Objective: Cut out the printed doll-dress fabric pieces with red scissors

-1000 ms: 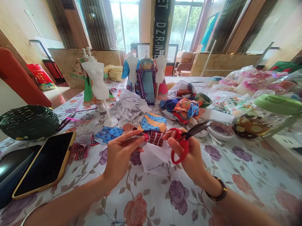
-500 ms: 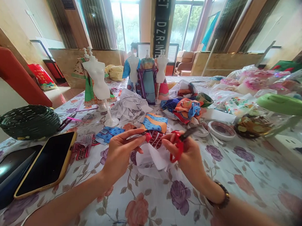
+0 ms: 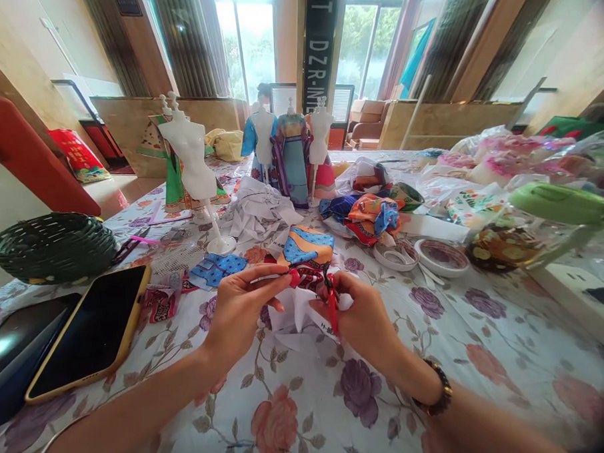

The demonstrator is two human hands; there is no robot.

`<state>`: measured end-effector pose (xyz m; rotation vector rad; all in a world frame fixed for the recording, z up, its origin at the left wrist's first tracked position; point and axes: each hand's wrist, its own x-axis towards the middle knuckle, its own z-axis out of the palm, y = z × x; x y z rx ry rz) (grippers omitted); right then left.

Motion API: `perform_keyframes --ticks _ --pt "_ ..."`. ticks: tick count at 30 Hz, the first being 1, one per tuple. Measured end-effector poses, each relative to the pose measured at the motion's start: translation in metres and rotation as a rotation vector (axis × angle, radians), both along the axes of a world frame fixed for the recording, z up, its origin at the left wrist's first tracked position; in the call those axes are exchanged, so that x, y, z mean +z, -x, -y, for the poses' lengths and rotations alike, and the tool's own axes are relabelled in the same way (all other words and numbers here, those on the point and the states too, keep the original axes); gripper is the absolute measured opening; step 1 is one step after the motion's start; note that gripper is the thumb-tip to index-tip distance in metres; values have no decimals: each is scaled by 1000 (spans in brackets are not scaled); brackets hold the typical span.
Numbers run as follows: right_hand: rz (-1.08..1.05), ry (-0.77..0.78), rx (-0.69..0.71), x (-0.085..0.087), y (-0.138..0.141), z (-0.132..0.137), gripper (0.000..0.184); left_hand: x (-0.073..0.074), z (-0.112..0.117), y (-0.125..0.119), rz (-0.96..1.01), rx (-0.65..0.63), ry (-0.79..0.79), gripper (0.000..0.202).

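Between thumb and fingers, my left hand (image 3: pixel 241 307) pinches a small piece of red fabric (image 3: pixel 294 277). My right hand (image 3: pixel 371 313) grips red-handled scissors (image 3: pixel 332 302), whose dark blades point up and away beside a red patterned cloth (image 3: pixel 310 277); the fingers partly hide them. Just beyond both hands lies a blue and orange printed fabric piece (image 3: pixel 308 245). White paper-like scraps (image 3: pixel 295 316) sit below and between the hands. To the left of them is a blue fabric piece (image 3: pixel 217 269).
A bare white dress form (image 3: pixel 191 158) stands left, with dressed forms (image 3: pixel 291 156) behind. Phone (image 3: pixel 92 334) and dark green basket (image 3: pixel 51 247) lie left. A scrap pile (image 3: pixel 260 211), colourful cloths (image 3: pixel 375 216), tape rolls (image 3: pixel 441 257) and a green-lidded jar (image 3: pixel 558 201) are farther out.
My right hand has turned the scissors from pointing right and away to upright beside the red cloth, moving slightly left. My left hand keeps its pinch. The view has shifted slightly.
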<state>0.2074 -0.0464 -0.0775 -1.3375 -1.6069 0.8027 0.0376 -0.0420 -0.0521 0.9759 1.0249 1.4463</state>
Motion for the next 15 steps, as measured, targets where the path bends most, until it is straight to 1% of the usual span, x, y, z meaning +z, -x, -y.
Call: perform_keyframes --ticks 2,4,8,10,12,14,15 --pt "21 -48 -45 2 0 1 13 -1 1 1 -10 13 -7 18" --pt "30 -60 -65 3 -1 1 14 -2 2 1 -20 28 -12 18" --pt "20 -43 -57 4 -1 2 14 -3 3 1 -45 45 -16 19" --pt "-103 -41 -32 5 -1 3 17 -2 3 1 -50 46 -16 20" --pt "-320 -50 7 8 -1 5 24 0 3 1 -45 44 -11 20" --pt "-514 -45 121 10 -2 7 30 2 4 0 -37 43 0 19" --pt "-580 -21 213 11 -2 8 33 3 4 0 -33 44 7 19"
